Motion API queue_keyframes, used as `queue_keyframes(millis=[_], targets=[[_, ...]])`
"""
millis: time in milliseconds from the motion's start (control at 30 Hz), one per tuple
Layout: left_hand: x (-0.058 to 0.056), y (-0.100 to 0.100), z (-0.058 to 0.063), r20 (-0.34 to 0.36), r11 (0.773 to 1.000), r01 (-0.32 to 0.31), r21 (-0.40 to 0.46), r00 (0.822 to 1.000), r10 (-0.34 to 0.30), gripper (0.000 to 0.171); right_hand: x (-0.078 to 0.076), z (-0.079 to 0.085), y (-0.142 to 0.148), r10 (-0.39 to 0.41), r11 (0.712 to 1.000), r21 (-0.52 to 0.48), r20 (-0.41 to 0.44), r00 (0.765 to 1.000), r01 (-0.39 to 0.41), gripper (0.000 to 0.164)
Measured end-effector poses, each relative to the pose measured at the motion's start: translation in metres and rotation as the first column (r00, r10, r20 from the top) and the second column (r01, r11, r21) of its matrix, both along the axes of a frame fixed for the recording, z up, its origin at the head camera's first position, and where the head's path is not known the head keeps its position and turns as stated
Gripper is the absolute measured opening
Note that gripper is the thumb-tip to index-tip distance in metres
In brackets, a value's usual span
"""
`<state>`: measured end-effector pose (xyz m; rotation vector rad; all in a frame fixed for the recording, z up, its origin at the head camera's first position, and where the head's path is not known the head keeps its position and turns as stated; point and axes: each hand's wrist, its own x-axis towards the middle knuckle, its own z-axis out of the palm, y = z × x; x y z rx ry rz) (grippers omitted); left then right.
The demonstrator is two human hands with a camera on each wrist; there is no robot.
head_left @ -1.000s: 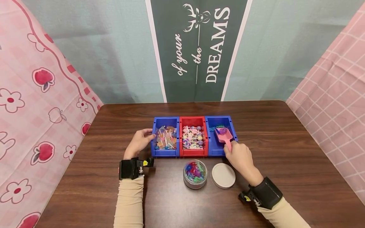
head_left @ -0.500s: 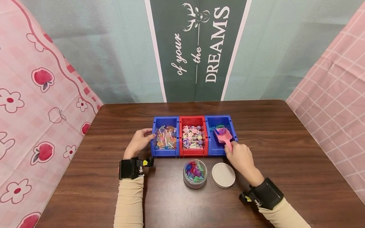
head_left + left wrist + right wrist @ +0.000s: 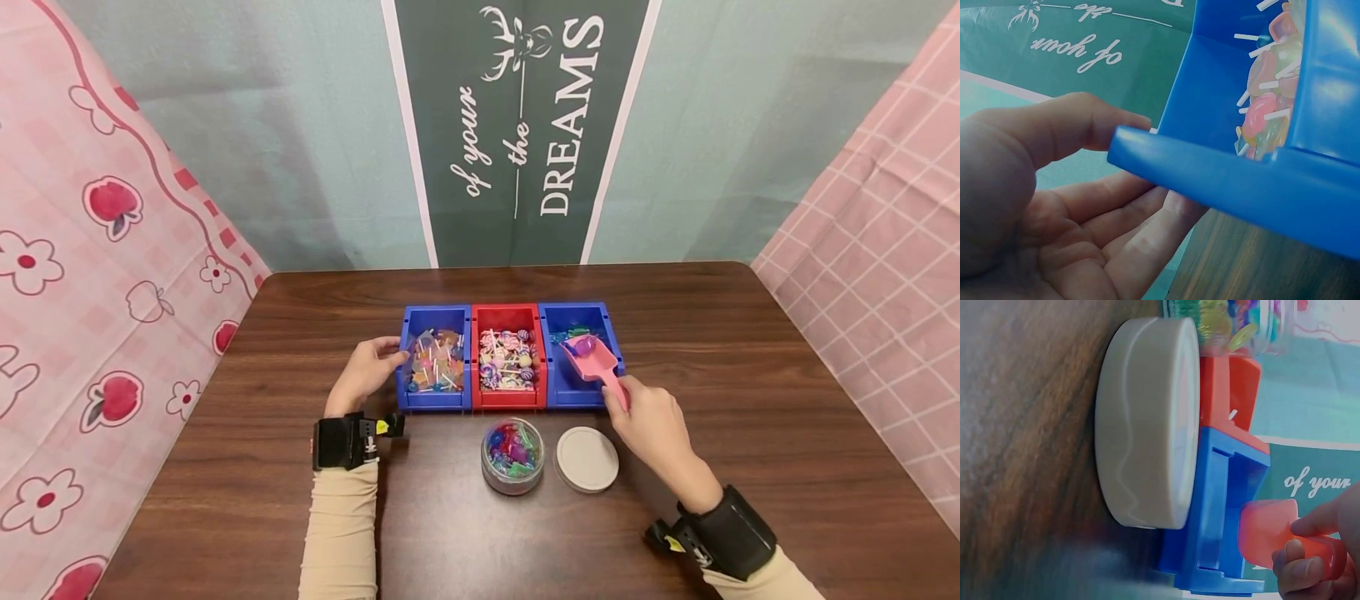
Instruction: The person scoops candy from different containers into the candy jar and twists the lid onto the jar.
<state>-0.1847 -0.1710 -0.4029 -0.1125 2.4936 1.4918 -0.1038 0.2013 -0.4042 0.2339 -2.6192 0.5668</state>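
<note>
My right hand [image 3: 654,425] grips the handle of a small pink scoop [image 3: 597,367]. A purple, shiny piece [image 3: 583,345] lies in the scoop, which is over the right blue bin [image 3: 577,312]. A few blue and green pieces sit at that bin's back. My left hand [image 3: 365,372] holds the side wall of the left blue bin [image 3: 1222,172], thumb on one side and fingers on the other. That bin contains pale, clear pieces with white sticks [image 3: 1266,112]. Between the two stands a red bin [image 3: 506,317] of striped lollipops [image 3: 508,362].
In front of the bins stands a clear jar [image 3: 512,479] filled with colourful translucent pieces. Beside it on the wooden table [image 3: 450,542] lies a round whitish lid [image 3: 587,460]. A printed cloth [image 3: 322,167] hangs behind the table.
My right hand has drawn back a little toward the front right, bringing the scoop and its purple piece along. The left hand stays at its bin.
</note>
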Motion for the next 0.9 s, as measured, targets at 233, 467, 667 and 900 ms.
queue_keyframes(millis=[233, 467, 667, 900], targets=[[-0.001, 0.0, 0.0, 0.0, 1.0, -0.008, 0.011, 1.0, 0.008, 0.044, 0.012, 0.007, 0.004, 0.066, 0.998, -0.007, -0.073, 0.995, -0.066, 0.017], [-0.002, 0.0, -0.003, -0.01, 1.0, 0.001, 0.017, 1.0, -0.001, 0.043, 0.025, 0.019, 0.007, 0.126, 0.992, -0.011, -0.055, 0.99, -0.127, 0.02], [-0.002, 0.0, -0.002, -0.008, 1.0, -0.004, 0.017, 1.0, 0.004, 0.042, 0.033, 0.03, 0.008, 0.221, 0.975, 0.016, -0.03, 0.975, -0.221, 0.017], [0.0, 0.0, 0.0, -0.004, 1.0, -0.006, 0.023, 1.0, 0.006, 0.043, 0.04, 0.039, 0.01, 0.374, 0.927, -0.004, 0.048, 0.926, -0.374, 0.016]])
